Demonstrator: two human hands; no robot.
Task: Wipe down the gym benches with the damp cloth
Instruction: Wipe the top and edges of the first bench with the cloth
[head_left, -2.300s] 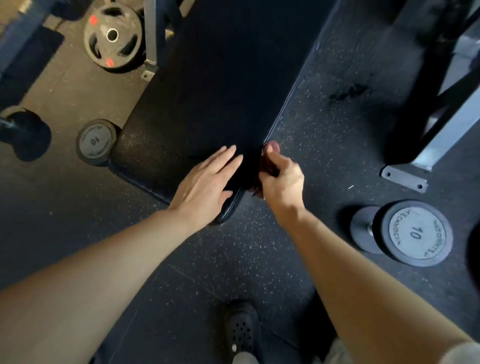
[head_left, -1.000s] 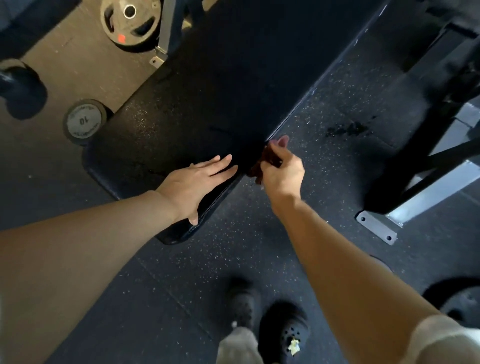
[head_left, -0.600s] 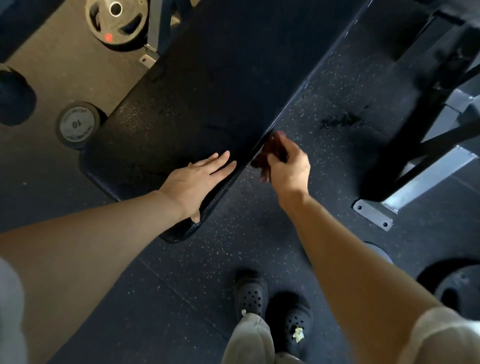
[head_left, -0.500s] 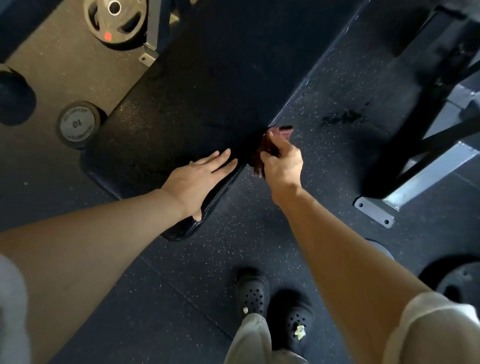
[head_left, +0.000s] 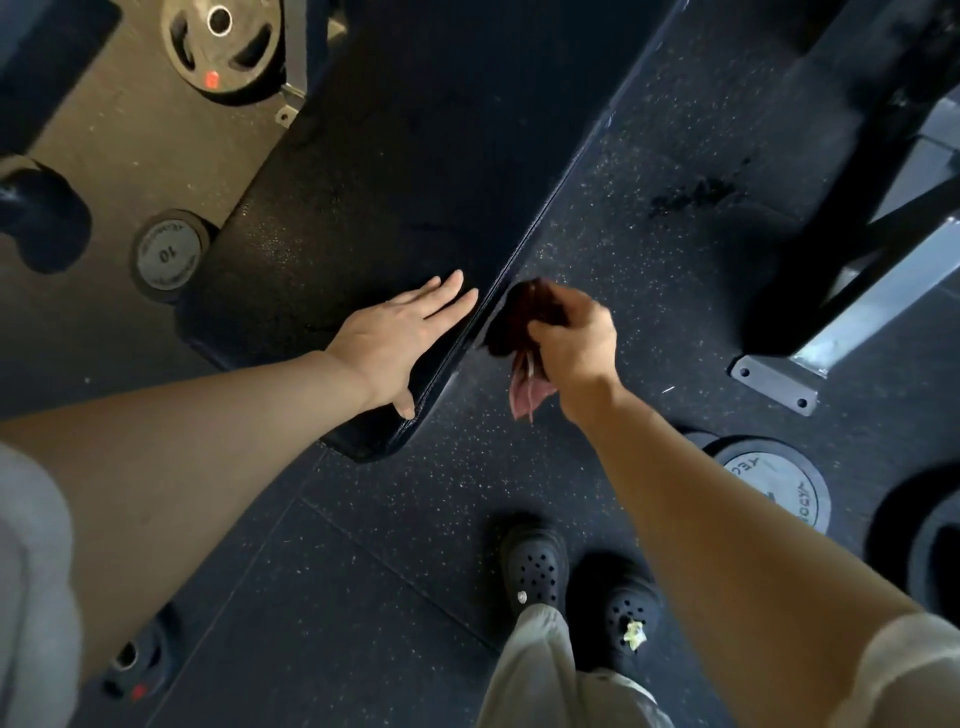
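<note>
left hand (head_left: 400, 338) on bench (head_left: 374, 171), cloth (head_left: 522, 332) beside bench's right edge

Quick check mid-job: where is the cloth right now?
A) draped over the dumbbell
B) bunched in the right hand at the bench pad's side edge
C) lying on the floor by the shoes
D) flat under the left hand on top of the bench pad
B: the right hand grips the dark red cloth at the bench pad side edge, while the left hand rests flat on top, holding nothing.

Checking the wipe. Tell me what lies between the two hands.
In the head view, only the bench's side edge lies between the flat left hand and the right hand gripping the cloth against it.
</note>
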